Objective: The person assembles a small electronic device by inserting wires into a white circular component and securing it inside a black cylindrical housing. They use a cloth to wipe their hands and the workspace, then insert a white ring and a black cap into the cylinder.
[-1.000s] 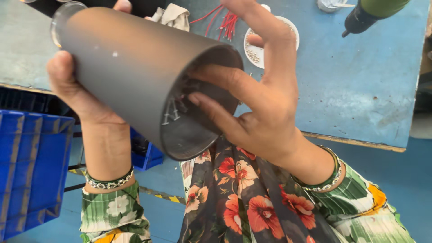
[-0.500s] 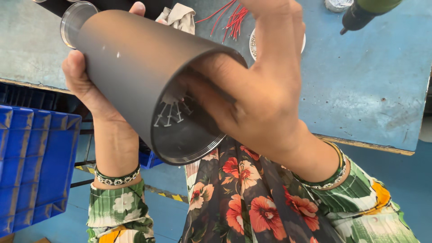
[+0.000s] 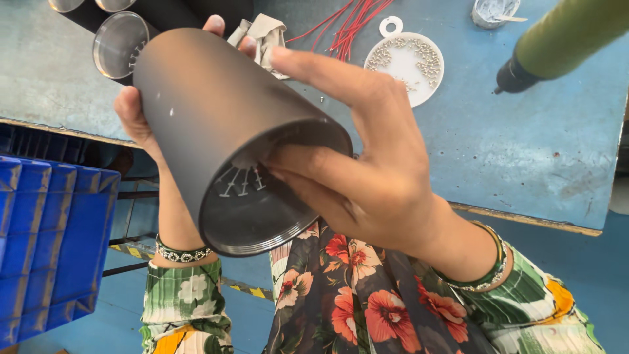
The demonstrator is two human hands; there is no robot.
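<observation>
A dark grey metal cylinder (image 3: 203,111), open at the near end, is tilted toward me above my lap. My left hand (image 3: 134,121) grips its outer wall from behind, fingertips showing over the top. My right hand (image 3: 367,170) rests on the rim, thumb along the outside and fingers reaching inside the open mouth. Pale fin-like marks show on the inner wall near those fingers. Whether the fingers hold a small part is hidden.
A blue worktable (image 3: 511,144) carries a white dish of small screws (image 3: 406,62), red wires (image 3: 350,23), a crumpled cloth (image 3: 262,33), more grey cylinders (image 3: 121,42) and a green power tool (image 3: 563,42). Blue crates (image 3: 46,249) stand at the left.
The cylinder has turned so its open mouth faces me less squarely. My right hand has shifted on the rim, fingers going further inside. The view has drifted slightly.
</observation>
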